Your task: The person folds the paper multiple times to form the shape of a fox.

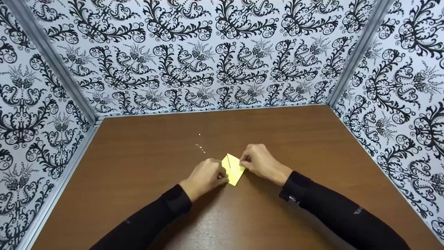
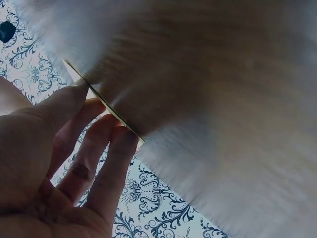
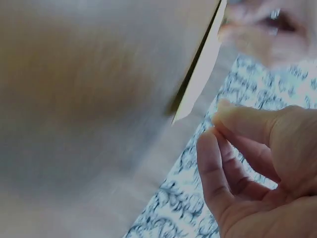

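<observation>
A small yellow piece of paper (image 1: 236, 170) with a dark line from its top corner lies on the brown table. My left hand (image 1: 207, 175) holds it at its left side, thumb and fingers pinching the edge in the left wrist view, where the paper (image 2: 116, 115) shows as a thin strip. My right hand (image 1: 262, 160) is beside the paper's right corner, thumb and fingertips drawn together. In the right wrist view, a gap shows between these fingertips (image 3: 210, 146) and the paper (image 3: 198, 77), with nothing visible in the pinch.
Several tiny white specks (image 1: 201, 148) are on the brown table (image 1: 145, 146), behind and left of the paper. Walls with black scrollwork on white (image 1: 222, 59) enclose the table at the back and both sides, joined by grey metal posts (image 1: 360, 48).
</observation>
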Available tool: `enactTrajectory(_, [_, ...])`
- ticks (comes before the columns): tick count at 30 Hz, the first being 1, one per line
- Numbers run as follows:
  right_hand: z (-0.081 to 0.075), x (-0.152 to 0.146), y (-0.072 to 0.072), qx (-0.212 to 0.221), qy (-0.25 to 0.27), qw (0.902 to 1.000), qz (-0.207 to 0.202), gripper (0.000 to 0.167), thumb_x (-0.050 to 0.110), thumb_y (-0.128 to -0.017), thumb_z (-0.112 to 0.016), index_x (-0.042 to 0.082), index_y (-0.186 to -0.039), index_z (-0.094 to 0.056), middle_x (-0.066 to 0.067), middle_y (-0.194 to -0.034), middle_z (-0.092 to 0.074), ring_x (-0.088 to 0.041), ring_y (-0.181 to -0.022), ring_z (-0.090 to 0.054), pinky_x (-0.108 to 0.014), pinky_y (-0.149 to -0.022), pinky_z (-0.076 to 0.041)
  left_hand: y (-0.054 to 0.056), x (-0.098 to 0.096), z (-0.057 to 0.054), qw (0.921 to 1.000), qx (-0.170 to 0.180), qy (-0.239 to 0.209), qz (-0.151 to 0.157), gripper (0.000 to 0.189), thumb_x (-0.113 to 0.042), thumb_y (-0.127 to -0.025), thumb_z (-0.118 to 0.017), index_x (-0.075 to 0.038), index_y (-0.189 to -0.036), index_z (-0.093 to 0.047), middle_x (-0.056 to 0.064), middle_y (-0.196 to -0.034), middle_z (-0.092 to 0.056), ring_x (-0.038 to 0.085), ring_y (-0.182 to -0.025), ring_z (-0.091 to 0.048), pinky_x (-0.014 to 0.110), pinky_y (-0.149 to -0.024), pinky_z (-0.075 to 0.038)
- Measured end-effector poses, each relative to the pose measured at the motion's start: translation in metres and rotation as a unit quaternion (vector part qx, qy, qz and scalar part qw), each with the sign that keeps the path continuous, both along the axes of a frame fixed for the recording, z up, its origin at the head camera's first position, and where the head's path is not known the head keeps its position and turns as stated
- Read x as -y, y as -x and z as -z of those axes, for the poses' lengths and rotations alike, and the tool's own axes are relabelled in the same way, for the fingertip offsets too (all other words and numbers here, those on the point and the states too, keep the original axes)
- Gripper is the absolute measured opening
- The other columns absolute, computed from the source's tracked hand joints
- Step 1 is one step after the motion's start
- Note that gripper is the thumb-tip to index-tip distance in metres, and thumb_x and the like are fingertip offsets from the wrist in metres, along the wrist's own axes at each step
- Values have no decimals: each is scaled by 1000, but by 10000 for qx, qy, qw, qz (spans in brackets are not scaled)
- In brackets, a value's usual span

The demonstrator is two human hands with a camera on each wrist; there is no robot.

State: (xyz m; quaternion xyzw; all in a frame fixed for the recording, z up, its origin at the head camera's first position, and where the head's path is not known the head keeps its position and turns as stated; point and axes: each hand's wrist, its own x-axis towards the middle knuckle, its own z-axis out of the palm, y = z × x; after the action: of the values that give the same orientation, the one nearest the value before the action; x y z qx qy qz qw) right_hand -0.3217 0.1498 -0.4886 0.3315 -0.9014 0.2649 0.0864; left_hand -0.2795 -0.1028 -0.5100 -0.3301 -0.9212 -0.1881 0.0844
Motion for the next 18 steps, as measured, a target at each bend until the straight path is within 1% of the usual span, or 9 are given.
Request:
enactTrajectory(3, [2, 4, -8, -73, -50, 9987, -503, 9, -6, -90, -90, 3, -88, -91, -9, -85, -82, -24, -80, -78, -27, -71, -62, 1, 0, -1, 10000, -63, -35, -37, 12, -18, -95, -99, -10, -91, -92, 4, -92, -81, 19, -86, -77, 33, -76, -65])
enactTrajectory(5, [5, 6, -12, 6, -112, 9981, -601, 9, -5, -90, -92, 4, -87, -91, -9, -86, -83, -21, -81, -78, -26, -71, -63, 0, -1, -1, 9999, -89, -59, -60, 11, -18, -95, -99, -11, -91, -92, 3, -92, -80, 19, -86, -77, 34, -77, -66])
enactTrajectory(9, [10, 8, -17, 113, -215, 9985, -495, 9, 0, -91, -96, 7, -86, -92, -5, -86, -84, -18, -81, -78, -26, -73, -62, -2, -1, -1, 9999, -98, -87, -60, 9, -17, -95, -99, -11, -93, -92, 4, -94, -79, 18, -86, -77, 34, -77, -66])
enactTrajectory(12, [12, 8, -18, 161, -168, 9989, -399, 9, 3, -90, -98, 8, -85, -92, -5, -86, -85, -17, -79, -78, -27, -72, -62, -4, -2, -1, 9999, -109, -40, -105, 9, -17, -95, -99, -11, -95, -92, 4, -96, -78, 17, -86, -76, 32, -75, -65])
enactTrajectory(15, [12, 8, -19, 220, -96, 9992, -317, 9, 4, -88, -99, 8, -84, -92, -5, -86, -84, -15, -78, -77, -26, -70, -61, -4, -4, -3, 9998, -151, 0, -156, 10, -18, -94, -99, -11, -95, -92, 4, -96, -77, 15, -83, -74, 29, -72, -64])
enactTrajectory(18, [13, 10, -20, 233, -47, 9993, -274, 10, 4, -87, -100, 9, -83, -92, -4, -86, -83, -14, -78, -76, -26, -70, -60, -6, -6, -5, 9995, -202, 69, -216, 11, -19, -92, -100, -12, -94, -91, 3, -96, -77, 15, -83, -73, 30, -71, -63])
